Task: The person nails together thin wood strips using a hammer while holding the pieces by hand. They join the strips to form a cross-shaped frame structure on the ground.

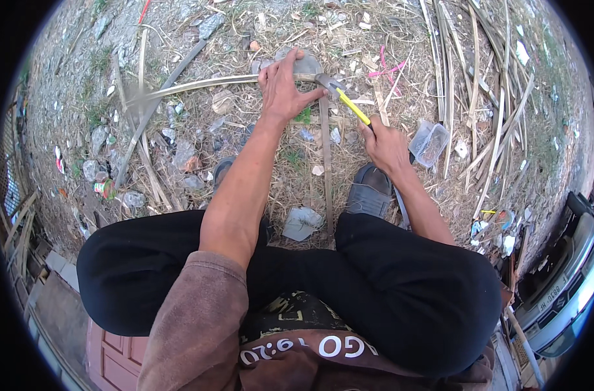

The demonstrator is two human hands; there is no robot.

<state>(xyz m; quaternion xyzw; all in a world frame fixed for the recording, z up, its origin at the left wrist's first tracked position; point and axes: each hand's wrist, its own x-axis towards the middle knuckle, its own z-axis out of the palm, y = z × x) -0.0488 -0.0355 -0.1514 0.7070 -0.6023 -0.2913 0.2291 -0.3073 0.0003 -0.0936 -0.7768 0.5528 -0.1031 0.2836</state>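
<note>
A hammer (pixel 352 107) with a yellow and black handle is gripped in my right hand (pixel 386 148). Its metal head rests at or just over the corner where two wooden strips meet. One long thin wooden strip (pixel 209 83) runs leftward from that corner; my left hand (pixel 284 91) holds it near the end, fingers over the far side and thumb stretched toward the hammer head. The other wooden strip (pixel 326 163) comes back toward me between my feet. A flat grey stone (pixel 307 64) lies by the corner. Any nail is too small or hidden to make out.
Long wooden strips (pixel 450 78) lie in a loose pile at the right. Beside my right hand sits a clear plastic container (pixel 430 144). Pink ribbon (pixel 387 68), stones and litter dot the dry grass. A parked vehicle (pixel 564 280) stands at the lower right.
</note>
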